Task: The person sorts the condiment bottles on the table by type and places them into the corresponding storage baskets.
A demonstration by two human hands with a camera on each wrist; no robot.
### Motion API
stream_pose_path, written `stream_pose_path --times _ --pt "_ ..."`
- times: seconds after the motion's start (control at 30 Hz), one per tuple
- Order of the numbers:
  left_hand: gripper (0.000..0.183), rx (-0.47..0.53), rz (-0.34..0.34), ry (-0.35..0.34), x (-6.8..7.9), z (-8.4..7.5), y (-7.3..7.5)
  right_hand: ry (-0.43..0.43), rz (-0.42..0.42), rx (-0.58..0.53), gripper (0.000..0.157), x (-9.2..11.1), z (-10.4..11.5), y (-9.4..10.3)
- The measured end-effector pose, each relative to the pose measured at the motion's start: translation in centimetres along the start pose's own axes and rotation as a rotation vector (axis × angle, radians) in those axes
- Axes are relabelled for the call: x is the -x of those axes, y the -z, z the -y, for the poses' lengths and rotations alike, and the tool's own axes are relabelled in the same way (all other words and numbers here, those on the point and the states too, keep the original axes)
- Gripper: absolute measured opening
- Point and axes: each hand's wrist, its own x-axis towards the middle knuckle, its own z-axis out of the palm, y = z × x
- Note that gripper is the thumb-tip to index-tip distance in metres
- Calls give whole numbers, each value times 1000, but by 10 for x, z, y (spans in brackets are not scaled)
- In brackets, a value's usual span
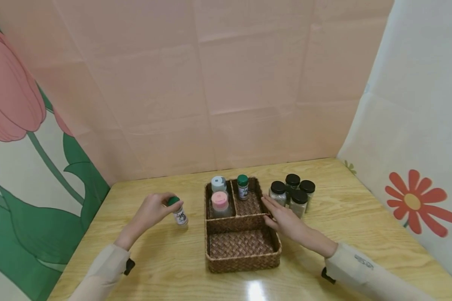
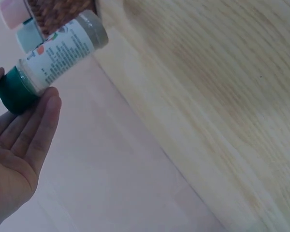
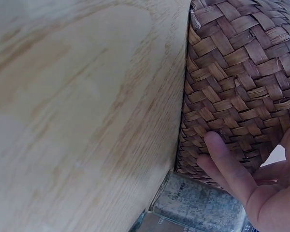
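Observation:
My left hand [image 1: 155, 211] pinches a small seasoning bottle [image 1: 181, 217] by its green cap, left of the basket; the bottle leans, its base close over the table. In the left wrist view the bottle [image 2: 58, 53] shows a white printed label, with thumb and fingers at the green cap [image 2: 17, 91]. A brown woven basket [image 1: 245, 263] with three compartments stands mid-table. My right hand [image 1: 288, 221] holds its right side, thumb over the rim. Fingers [image 3: 227, 164] lie fairly straight against the outer woven wall [image 3: 241, 82] in the right wrist view.
The back-left compartment holds a pink-capped bottle [image 1: 220, 203] and a pale-blue-capped bottle [image 1: 218, 184]. Another green-capped bottle [image 1: 242, 188] stands in the back-right one. Several black-lidded jars [image 1: 298, 202] cluster right of the basket, close to my right hand. A pink cloth backdrop [image 1: 211, 104] rises behind the table.

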Motion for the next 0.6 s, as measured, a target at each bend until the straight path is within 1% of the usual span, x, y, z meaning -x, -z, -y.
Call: stream_pose_path --times 0.23,0.43,0.53,0.6 --pt "27 -6 -38 -31 -3 -4 -1 3 -2 -1 56 0 -1 -1" --pt "23 -22 -96 -66 -6 -8 -2 -13 12 -3 57 1 -2 -2" --pt "23 -38 -125 -82 -8 -9 -1 -20 18 -7 57 1 -2 -1" --pt "24 -45 -132 -91 -9 -10 0 -21 20 -10 57 1 -2 -1"
